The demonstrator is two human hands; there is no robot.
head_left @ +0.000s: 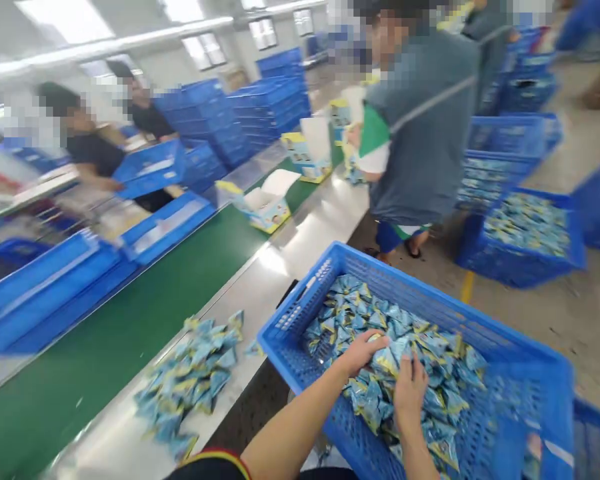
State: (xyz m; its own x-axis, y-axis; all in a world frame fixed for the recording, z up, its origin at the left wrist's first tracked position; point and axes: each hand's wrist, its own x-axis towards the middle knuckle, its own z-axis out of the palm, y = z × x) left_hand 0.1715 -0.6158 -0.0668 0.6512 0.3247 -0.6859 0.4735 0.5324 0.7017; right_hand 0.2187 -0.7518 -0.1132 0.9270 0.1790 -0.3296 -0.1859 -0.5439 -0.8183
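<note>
Both of my hands are down in a blue plastic crate [510, 340] that holds many small blue and yellow packets [350, 313]. My left hand [364, 350] curves around the left side of a few packets [387, 359], thumb stretched toward the right. My right hand [411, 381] presses against their right side, its fingers pointing up and away. The packets sit between the two hands. To the left, a loose pile of the same packets [195, 373] lies on the metal ledge beside the belt.
A green conveyor belt [145, 320] runs diagonally at left, with open cartons [267, 200] farther up. A person [425, 127] stands by the ledge ahead. More filled crates [520, 260] stand on the floor at right; blue trays [45, 287] line the belt's far side.
</note>
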